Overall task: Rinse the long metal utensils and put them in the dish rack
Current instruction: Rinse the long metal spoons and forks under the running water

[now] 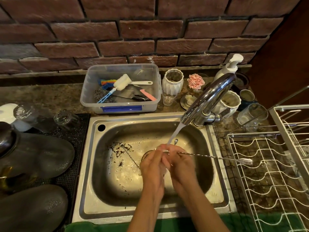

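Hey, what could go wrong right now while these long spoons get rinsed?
The bar spoon both hands hold sticks out past the sink rim toward the dish rack, so its fork end may snag the wires or drip on the counter. Another spoon lies among dark grit and may pick some up.

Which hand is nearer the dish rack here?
Right. The right hand is on the sink's rack side, gripping a long metal spoon whose far end reaches over the dish rack. The left hand is beside it, farther from the rack.
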Available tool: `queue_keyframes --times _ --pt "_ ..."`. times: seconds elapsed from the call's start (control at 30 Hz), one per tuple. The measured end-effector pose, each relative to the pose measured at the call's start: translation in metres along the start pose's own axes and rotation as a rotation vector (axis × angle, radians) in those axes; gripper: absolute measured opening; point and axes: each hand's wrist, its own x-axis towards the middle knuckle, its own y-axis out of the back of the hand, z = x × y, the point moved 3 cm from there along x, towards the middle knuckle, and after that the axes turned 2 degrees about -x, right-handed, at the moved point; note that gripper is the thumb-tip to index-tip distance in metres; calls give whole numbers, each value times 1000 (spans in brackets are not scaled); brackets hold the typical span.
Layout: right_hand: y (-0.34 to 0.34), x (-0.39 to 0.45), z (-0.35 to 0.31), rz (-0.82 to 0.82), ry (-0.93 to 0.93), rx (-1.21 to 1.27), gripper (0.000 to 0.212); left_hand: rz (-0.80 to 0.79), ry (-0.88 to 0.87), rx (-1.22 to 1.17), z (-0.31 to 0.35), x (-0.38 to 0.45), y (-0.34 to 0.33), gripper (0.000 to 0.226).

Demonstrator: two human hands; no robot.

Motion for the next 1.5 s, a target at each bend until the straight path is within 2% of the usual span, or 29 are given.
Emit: queue_keyframes --times 0.1,0.17,0.27,0.4,0.5,0.6,0.73,0.8,0.87,0.93,1.03,1.13,1.27,1.33,1.5 --pt "-19 4 4 -20 -5 -43 23 189 -48 -95 19 5 26 14" --pt "-14 13 -3 72 -33 44 22 268 -91 -159 40 11 49 23" --pt "-20 19 2 93 -69 232 21 258 -135 -129 53 11 58 23" --pt "-47 11 23 -43 -108 120 24 238 -107 -79 44 4 50 12" --pt "-31 20 3 29 -86 242 18 368 -179 -143 67 9 75 11" --pt "-18 24 -7 82 -55 342 13 386 -241 -182 81 11 89 13" --pt "-29 15 9 15 -48 98 9 336 -209 -142 66 6 78 14" --pt "-22 16 2 61 -21 87 7 370 -232 -180 71 7 87 14" --pt "-11 19 -6 122 6 113 13 397 -264 -199 78 10 102 15" --pt "-9 20 -7 161 41 51 20 377 -285 -204 82 13 108 23" --pt "-13 18 0 212 84 -76 19 384 -312 -236 83 13 110 33" --pt "-14 18 3 199 103 -105 32 424 -311 -254 87 11 115 23" --pt "-14 22 2 186 127 -306 21 460 -292 -244 86 6 121 14" --pt "-14 23 1 175 160 -404 29 477 -279 -245 84 5 124 13" --pt "-11 24 3 137 247 -461 32 502 -265 -260 82 3 126 13"
